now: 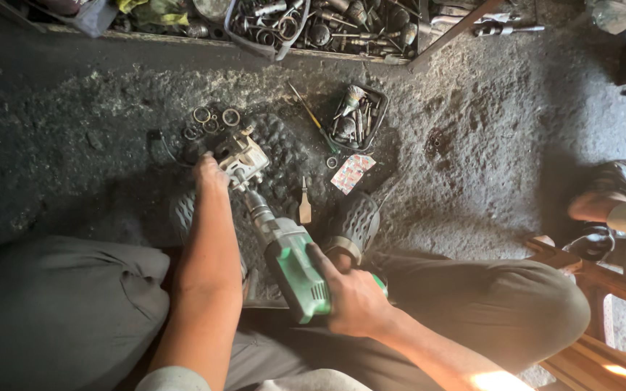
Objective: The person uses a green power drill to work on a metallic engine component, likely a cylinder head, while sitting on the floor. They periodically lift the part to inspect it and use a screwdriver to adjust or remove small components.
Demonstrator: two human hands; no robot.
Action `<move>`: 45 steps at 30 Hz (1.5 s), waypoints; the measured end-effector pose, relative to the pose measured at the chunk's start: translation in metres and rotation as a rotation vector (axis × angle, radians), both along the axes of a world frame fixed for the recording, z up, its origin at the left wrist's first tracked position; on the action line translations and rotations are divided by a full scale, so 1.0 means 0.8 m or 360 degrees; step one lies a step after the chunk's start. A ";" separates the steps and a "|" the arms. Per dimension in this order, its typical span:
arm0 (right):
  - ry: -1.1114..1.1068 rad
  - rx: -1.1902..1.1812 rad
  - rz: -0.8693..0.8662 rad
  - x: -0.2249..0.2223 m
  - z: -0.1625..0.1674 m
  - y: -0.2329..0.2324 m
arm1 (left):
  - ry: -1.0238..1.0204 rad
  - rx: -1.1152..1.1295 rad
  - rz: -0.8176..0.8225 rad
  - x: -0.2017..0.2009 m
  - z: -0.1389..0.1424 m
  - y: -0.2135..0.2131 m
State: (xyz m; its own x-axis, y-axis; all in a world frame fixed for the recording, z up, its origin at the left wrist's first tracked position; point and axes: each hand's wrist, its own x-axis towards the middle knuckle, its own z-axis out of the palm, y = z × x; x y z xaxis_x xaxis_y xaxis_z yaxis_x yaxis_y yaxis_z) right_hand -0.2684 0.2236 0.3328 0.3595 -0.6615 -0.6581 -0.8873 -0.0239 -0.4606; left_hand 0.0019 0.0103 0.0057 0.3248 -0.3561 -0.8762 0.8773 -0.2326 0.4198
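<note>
Green power drill [295,268] lies gripped in the right hand [353,297], fingers wrapped around its body, nose pointing up and away toward a pale metal part [243,161] on the floor [472,145]. Drill's dark chuck [259,210] meets the near side of that part. Left hand [210,174] clasps the part's left side, pressing it down against the ground.

Floor is dark, oily, gritty concrete. Part sits near the middle of it, just in front of the person's knees. Small cluster of metal rings [211,119] lies just beyond the part, touching or nearly touching each other. Chisel-like tool with a wooden handle [304,206] rests on the floor just right of the drill's chuck. Yellow-handled screwdriver [311,114] lies at a slant farther out, beside a small black tray [380,116] full of bits and tools. Red-and-white packet [353,174] lies just nearer than the tray.

Along the far edge of the floor, a bin of scrap metal parts [313,25]. At the right edge, another person's foot in a sandal [599,199].
</note>
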 end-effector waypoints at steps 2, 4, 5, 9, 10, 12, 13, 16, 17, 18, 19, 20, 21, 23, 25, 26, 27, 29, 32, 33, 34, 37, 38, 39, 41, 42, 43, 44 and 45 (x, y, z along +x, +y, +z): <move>-0.0064 0.0025 -0.0060 -0.002 0.000 -0.001 | -0.0063 0.0072 0.0008 0.000 0.003 -0.002; -0.0018 0.0154 -0.0080 -0.004 -0.001 0.000 | -0.0067 0.0120 0.0001 0.000 0.004 -0.003; -0.0053 0.0148 -0.0101 -0.004 -0.002 0.001 | -0.0048 0.0118 -0.0013 0.000 0.004 -0.004; -0.0163 0.0186 -0.0143 -0.019 -0.003 0.009 | 0.0028 0.0193 -0.0091 0.001 0.005 -0.006; -0.0182 0.0206 -0.0152 -0.023 -0.004 0.011 | 0.0069 0.0158 -0.0036 0.001 0.005 -0.007; -0.0167 0.0213 -0.0103 -0.029 -0.010 0.012 | 0.0100 0.0131 0.0016 -0.001 0.005 -0.008; -0.0162 0.0218 -0.0080 -0.030 -0.013 0.013 | 0.0095 0.0118 -0.0003 -0.001 0.005 -0.008; -0.0839 -0.0578 -0.0037 -0.024 -0.025 0.013 | 0.0072 0.0070 -0.0066 -0.003 0.004 -0.005; -0.0571 -0.0305 -0.0037 -0.021 -0.027 0.015 | 0.0072 0.0047 -0.0089 -0.004 0.001 -0.003; -0.0312 -0.0038 -0.0038 -0.018 -0.027 0.017 | 0.0055 0.0027 -0.0115 -0.002 0.000 -0.003; -0.0037 0.0266 -0.0035 -0.019 -0.025 0.022 | 0.0050 0.0023 -0.0127 -0.002 -0.002 -0.002; -0.0073 0.0263 -0.0106 -0.022 -0.020 0.027 | 0.0047 0.0018 -0.0144 -0.001 -0.005 -0.002; -0.0106 0.0250 -0.0165 -0.028 -0.015 0.030 | 0.0041 0.0009 -0.0155 0.000 -0.008 -0.001; -0.0145 0.0200 -0.0248 -0.040 -0.009 0.027 | 0.0048 -0.0005 -0.0161 0.002 -0.013 -0.001; -0.0159 0.0165 -0.0308 -0.050 -0.004 0.023 | 0.0058 -0.0020 -0.0170 0.003 -0.015 -0.001; -0.0293 0.0052 -0.0339 -0.052 -0.002 0.020 | 0.0066 -0.0034 -0.0168 0.004 -0.014 -0.002; -0.0431 -0.0068 -0.0378 -0.052 0.000 0.017 | 0.0065 -0.0047 -0.0171 0.004 -0.014 -0.003; -0.0491 -0.0146 -0.0436 -0.050 0.003 0.012 | 0.0102 -0.0082 -0.0166 0.004 -0.012 -0.005; -0.0345 -0.0083 -0.0477 -0.037 0.004 0.000 | 0.0084 -0.0143 -0.0208 0.003 -0.010 -0.007; -0.0331 -0.0087 -0.0475 -0.033 0.005 -0.003 | 0.0067 -0.0141 -0.0219 0.004 -0.010 -0.007; -0.0317 -0.0091 -0.0478 -0.029 0.006 -0.007 | 0.0056 -0.0119 -0.0228 0.003 -0.010 -0.007; -0.0243 -0.0095 -0.0342 -0.020 0.004 -0.022 | 0.0024 -0.0073 -0.0239 0.003 -0.012 -0.006; -0.0126 -0.0062 -0.0229 -0.017 0.003 -0.026 | 0.0016 -0.0065 -0.0251 0.002 -0.011 -0.006; -0.0009 -0.0041 -0.0120 -0.014 0.000 -0.031 | 0.0007 -0.0065 -0.0260 0.002 -0.012 -0.006; 0.0037 -0.0278 0.0126 -0.010 -0.002 -0.035 | -0.0011 -0.0056 -0.0276 0.002 -0.012 -0.006; -0.0034 -0.0526 0.0268 -0.008 -0.004 -0.034 | -0.0020 -0.0051 -0.0282 0.002 -0.012 -0.006; -0.0107 -0.0773 0.0418 -0.006 -0.006 -0.032 | -0.0043 -0.0024 -0.0280 0.003 -0.012 -0.007; 0.0049 -0.0715 0.0608 -0.003 -0.009 -0.030 | -0.0057 0.0006 -0.0291 0.003 -0.012 -0.007; 0.0206 -0.0653 0.0792 0.001 -0.013 -0.027 | -0.0084 0.0070 -0.0303 0.004 -0.012 -0.006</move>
